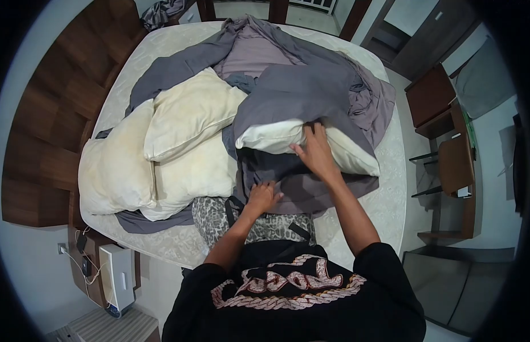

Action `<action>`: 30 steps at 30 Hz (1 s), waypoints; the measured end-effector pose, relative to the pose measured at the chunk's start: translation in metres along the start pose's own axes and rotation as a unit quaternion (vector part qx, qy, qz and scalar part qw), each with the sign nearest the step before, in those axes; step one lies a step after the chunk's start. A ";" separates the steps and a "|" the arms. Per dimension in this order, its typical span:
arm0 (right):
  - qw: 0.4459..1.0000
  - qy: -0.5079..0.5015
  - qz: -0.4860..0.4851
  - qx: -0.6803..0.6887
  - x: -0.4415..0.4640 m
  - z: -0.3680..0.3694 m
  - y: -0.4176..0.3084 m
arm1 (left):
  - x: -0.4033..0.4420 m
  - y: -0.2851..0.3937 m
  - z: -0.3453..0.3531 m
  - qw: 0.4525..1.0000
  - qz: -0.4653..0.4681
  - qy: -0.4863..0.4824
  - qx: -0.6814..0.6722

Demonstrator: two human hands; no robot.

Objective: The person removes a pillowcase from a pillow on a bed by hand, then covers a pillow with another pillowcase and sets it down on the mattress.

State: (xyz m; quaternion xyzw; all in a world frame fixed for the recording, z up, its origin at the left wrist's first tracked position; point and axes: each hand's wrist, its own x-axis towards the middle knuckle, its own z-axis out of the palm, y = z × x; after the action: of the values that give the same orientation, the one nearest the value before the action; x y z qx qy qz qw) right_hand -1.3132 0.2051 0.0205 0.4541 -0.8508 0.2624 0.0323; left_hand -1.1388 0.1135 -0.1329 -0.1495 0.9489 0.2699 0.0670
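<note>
A cream pillow [353, 149] is partly inside a grey pillowcase [302, 94], and its pale end sticks out towards me. My right hand [318, 149] grips the middle of that end, fingers sunk into a fold and thumb apart on the near side. Below the opening, my left hand [264, 198] rests on the grey cloth with its fingers spread. A leopard-print bag [256, 228] with black straps lies just under my left wrist, against the bed's near edge.
Several bare cream pillows [191, 114] are piled on the left of the bed. Crumpled grey bedding [185, 74] spreads behind them over the pale mattress [391, 196]. A wooden headboard [54, 131] stands left, a white-drawered nightstand [119, 279] near left, and a brown chair [454, 166] right.
</note>
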 end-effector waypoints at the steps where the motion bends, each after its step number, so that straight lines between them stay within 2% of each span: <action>1: 1.000 0.015 -0.010 0.010 -0.008 0.004 -0.002 | -0.006 0.001 0.004 0.998 -0.021 -0.053 -0.024; 2: 1.000 0.012 -0.006 0.012 -0.017 0.008 -0.003 | -0.015 0.001 0.008 0.992 -0.043 -0.107 -0.047; 3: 1.000 -0.010 0.004 0.019 -0.026 0.014 -0.003 | -0.026 0.003 0.010 0.992 -0.044 -0.113 -0.048; 4: 0.999 -0.030 0.013 0.026 -0.036 0.020 -0.003 | -0.039 0.004 0.007 0.990 -0.006 -0.138 -0.039; 5: 0.999 0.013 -0.038 -0.001 -0.046 0.030 -0.001 | -0.051 0.005 0.002 0.986 0.033 -0.162 -0.030; 6: 0.999 0.014 -0.036 -0.001 -0.058 0.031 -0.005 | -0.066 0.006 -0.003 0.985 0.033 -0.164 -0.029; 8: 0.977 -0.192 0.091 0.034 -0.082 0.032 -0.016 | -0.098 0.006 -0.016 0.979 0.074 -0.179 -0.057; 9: 0.963 -0.231 0.101 0.089 -0.095 0.033 -0.020 | -0.106 0.003 -0.026 0.980 0.071 -0.179 -0.058; 11: 0.938 -0.286 0.091 0.176 -0.126 0.047 -0.018 | -0.119 -0.002 -0.043 0.978 0.110 -0.077 -0.162; 12: 0.928 -0.300 0.072 0.209 -0.142 0.055 -0.016 | -0.121 -0.002 -0.050 0.977 0.113 -0.078 -0.163; 13: 0.929 -0.310 0.042 0.197 -0.151 0.049 -0.019 | -0.117 0.000 -0.059 0.973 0.141 -0.028 -0.182; 14: 0.930 -0.306 0.051 0.196 -0.156 0.044 -0.017 | -0.114 0.004 -0.067 0.965 0.168 0.017 -0.203; 16: 0.923 -0.302 0.037 0.234 -0.166 0.031 -0.014 | -0.105 0.024 -0.092 0.959 0.179 -0.037 -0.218; 18: 0.929 -0.294 0.080 0.211 -0.172 0.008 -0.005 | -0.099 0.036 -0.102 0.948 0.220 -0.038 -0.227; 20: 0.918 -0.376 0.099 0.075 -0.181 -0.010 0.007 | -0.094 0.042 -0.112 0.945 0.239 -0.075 -0.210; 22: 0.923 -0.366 0.106 0.051 -0.209 -0.009 0.038 | -0.092 0.040 -0.118 0.942 0.255 -0.104 -0.191; 24: 0.905 -0.374 0.190 -0.073 -0.236 -0.017 0.070 | -0.094 0.036 -0.122 0.946 0.265 -0.081 -0.169; 26: 0.940 -0.286 0.142 -0.122 -0.246 -0.048 0.083 | -0.093 0.033 -0.116 0.948 0.259 -0.086 -0.166; 28: 0.967 -0.188 0.137 -0.100 -0.237 -0.080 0.070 | -0.092 0.033 -0.110 0.960 0.232 -0.086 -0.135; 30: 0.970 -0.221 0.060 -0.077 -0.203 -0.137 0.046 | -0.084 0.008 -0.095 0.964 0.226 -0.070 -0.121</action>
State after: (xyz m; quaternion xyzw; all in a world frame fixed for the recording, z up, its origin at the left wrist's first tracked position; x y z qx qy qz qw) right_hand -1.2558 0.4441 0.0594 0.4451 -0.8802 0.0908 -0.1373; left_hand -1.0661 0.0902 -0.0313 0.0811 0.9111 0.4007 0.0522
